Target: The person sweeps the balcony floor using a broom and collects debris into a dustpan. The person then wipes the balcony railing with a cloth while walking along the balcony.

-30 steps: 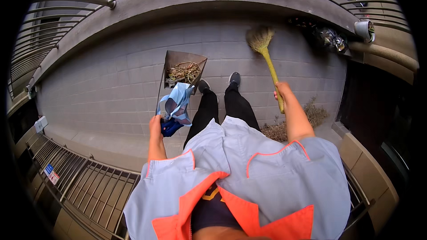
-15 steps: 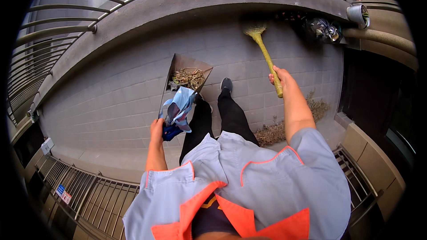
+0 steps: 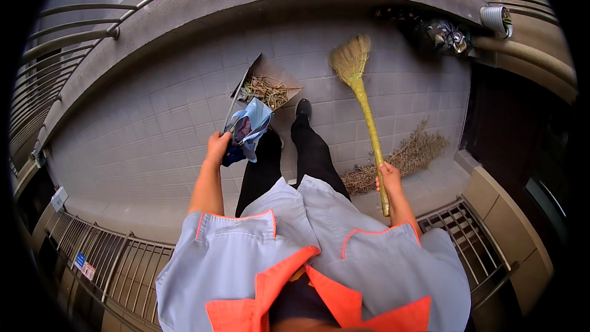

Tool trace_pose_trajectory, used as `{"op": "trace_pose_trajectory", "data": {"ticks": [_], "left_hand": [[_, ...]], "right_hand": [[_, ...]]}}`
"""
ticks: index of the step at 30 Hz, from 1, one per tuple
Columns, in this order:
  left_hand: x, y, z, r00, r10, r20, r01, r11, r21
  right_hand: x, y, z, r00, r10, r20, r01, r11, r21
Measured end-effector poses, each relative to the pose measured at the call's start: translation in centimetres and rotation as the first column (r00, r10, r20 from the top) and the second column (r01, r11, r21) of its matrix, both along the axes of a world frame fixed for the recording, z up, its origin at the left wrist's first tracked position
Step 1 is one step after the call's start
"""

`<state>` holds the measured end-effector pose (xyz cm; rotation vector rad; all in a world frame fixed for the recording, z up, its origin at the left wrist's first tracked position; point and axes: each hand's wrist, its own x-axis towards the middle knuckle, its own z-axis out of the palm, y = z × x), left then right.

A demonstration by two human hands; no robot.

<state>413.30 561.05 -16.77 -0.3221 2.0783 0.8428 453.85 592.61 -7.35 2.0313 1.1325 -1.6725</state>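
My left hand point(image 3: 218, 146) is closed round the handle end of a dustpan point(image 3: 280, 71), which is held out in front of my left leg. Dry stalks and leaf litter point(image 3: 267, 91) lie in the pan. Against the handle, beside my fingers, hangs a crumpled light-blue plastic bag point(image 3: 253, 124) with something dark blue below it. Out to the right, my right hand point(image 3: 389, 178) grips the yellow-wrapped handle of a straw broom point(image 3: 353, 64) near its lower end. The broom's bristles point away from me, over the paving beyond my right foot.
A strip of dry plants point(image 3: 405, 158) runs along the right, behind the broom handle. Black rubbish bags point(image 3: 444, 35) sit by the far wall, near a ribbed pale container point(image 3: 495, 19). A concrete kerb point(image 3: 203, 31) with metal railings curves round the far side; another railing point(image 3: 123, 270) stands behind my left.
My right hand has drawn the broom back toward my body, bringing its bristles away from the far wall. My left hand and the dustpan have shifted slightly forward.
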Motion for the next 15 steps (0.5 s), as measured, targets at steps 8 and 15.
{"op": "trace_pose_trajectory", "data": {"ticks": [8, 15], "left_hand": [[-2.5, 1.7, -7.1, 0.961, -0.272, -0.047, 0.264, 0.956, -0.128], [-3.3, 5.9, -8.1, 0.911, -0.411, 0.012, 0.402, 0.884, -0.241]], "right_hand": [[-0.1, 7.7, -1.5, 0.461, 0.473, 0.751, -0.876, 0.379, 0.299], [-2.9, 8.1, -8.1, 0.4, 0.634, 0.662, -0.906, 0.385, 0.178]]}}
